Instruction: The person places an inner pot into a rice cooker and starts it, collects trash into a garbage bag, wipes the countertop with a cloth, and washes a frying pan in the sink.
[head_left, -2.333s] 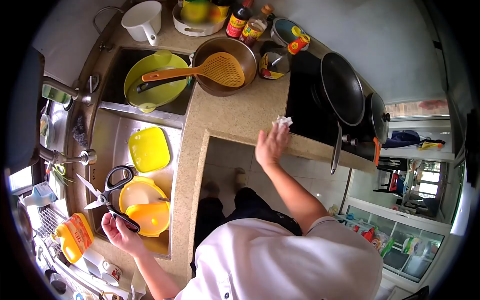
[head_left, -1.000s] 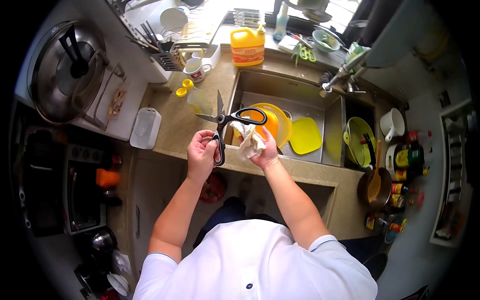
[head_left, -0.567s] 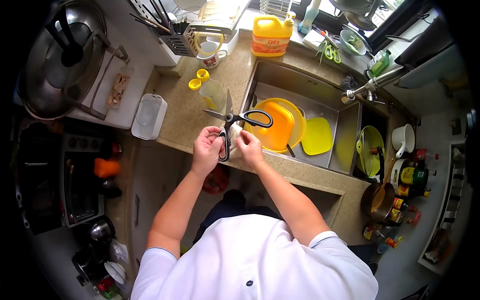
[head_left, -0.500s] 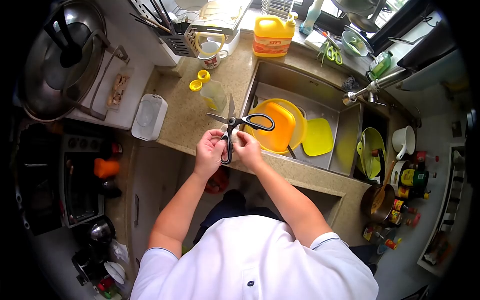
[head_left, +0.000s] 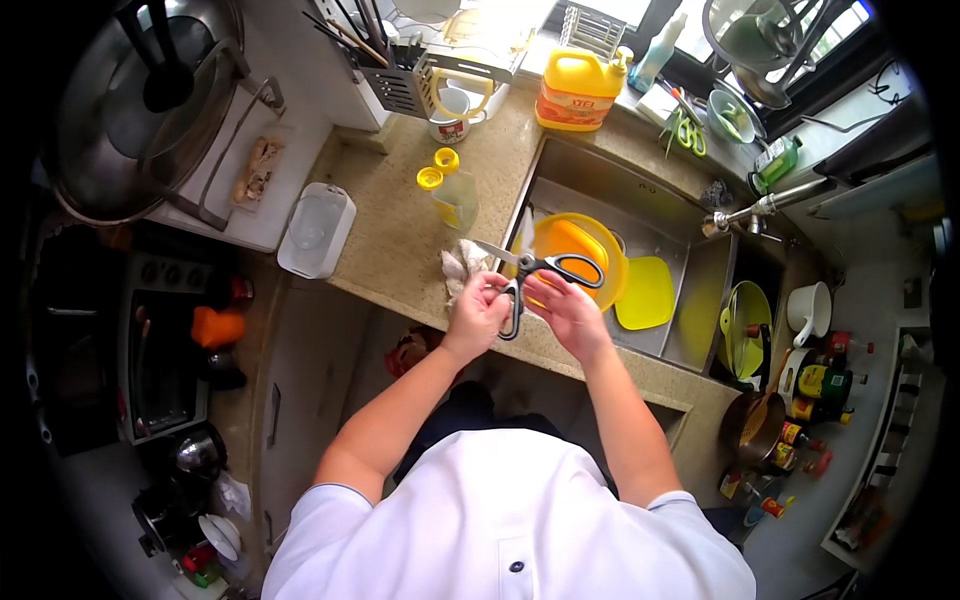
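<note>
Left hand grips opened scissors, fingers closed; right hand near, fingers open

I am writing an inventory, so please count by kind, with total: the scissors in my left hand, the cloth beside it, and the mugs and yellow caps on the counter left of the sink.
Scissors: 1
Cloth: 1
Mug: 1
Yellow caps: 2
Total: 5

Bright daylight enters through a dark-framed window behind the speckled beige desk, which has a stainless-steel sink set into it. Pale cabinet doors stand below, a toaster oven at left, and a grey-white wall at right.
</note>
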